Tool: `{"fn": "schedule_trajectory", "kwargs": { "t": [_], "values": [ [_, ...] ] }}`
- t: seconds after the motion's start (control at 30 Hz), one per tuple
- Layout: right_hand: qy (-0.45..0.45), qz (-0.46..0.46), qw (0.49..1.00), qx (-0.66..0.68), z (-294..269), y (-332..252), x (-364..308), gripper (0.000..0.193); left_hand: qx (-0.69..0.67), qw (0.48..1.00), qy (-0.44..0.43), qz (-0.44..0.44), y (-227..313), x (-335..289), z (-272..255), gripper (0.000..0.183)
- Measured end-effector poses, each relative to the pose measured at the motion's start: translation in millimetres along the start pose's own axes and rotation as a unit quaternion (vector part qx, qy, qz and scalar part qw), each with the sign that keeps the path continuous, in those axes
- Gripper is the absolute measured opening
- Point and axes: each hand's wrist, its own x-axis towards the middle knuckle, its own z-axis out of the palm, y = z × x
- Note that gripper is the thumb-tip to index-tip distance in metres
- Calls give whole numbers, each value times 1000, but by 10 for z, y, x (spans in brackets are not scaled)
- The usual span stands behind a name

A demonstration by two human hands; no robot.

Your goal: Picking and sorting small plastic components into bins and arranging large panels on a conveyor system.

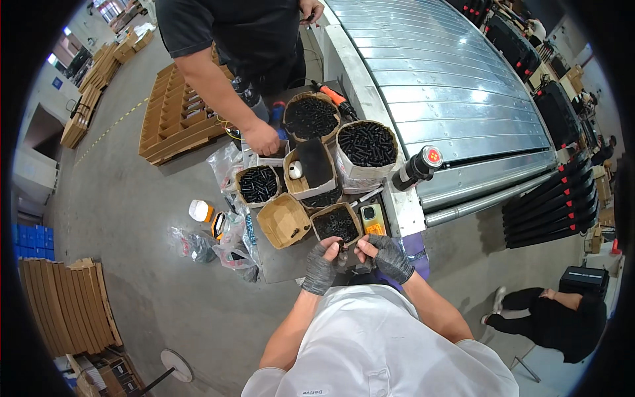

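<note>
My left hand (323,266) and my right hand (385,258), both in grey fingerless gloves, are close together at the near edge of the table. The left pinches a small black part (342,245), too small to name. My right thumb and fingertips are pressed together a little to its right; what they hold, if anything, is hidden. Just beyond my hands stands a box of small black rings (336,223). To its left, a cardboard box (283,221) holds a few black pieces. A phone (373,218) lies beyond my right hand.
Boxes of black screws (367,145), black pins (258,184) and small black parts (311,118) crowd the table. A co-worker's hand (262,139) reaches in from the far left. An orange power screwdriver (336,99) lies behind. A metal roller conveyor (456,92) runs along the right.
</note>
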Motion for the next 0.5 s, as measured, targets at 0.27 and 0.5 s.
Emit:
{"fn": "schedule_trajectory", "kwargs": {
  "t": [0.27, 0.5],
  "values": [
    [-6, 5, 991, -137, 72, 94, 114, 28, 39, 998, 7, 40, -82, 36, 2, 24],
    [108, -111, 982, -109, 255, 104, 105, 17, 45, 997, 23, 52, -149, 58, -21, 24]
  ]
}}
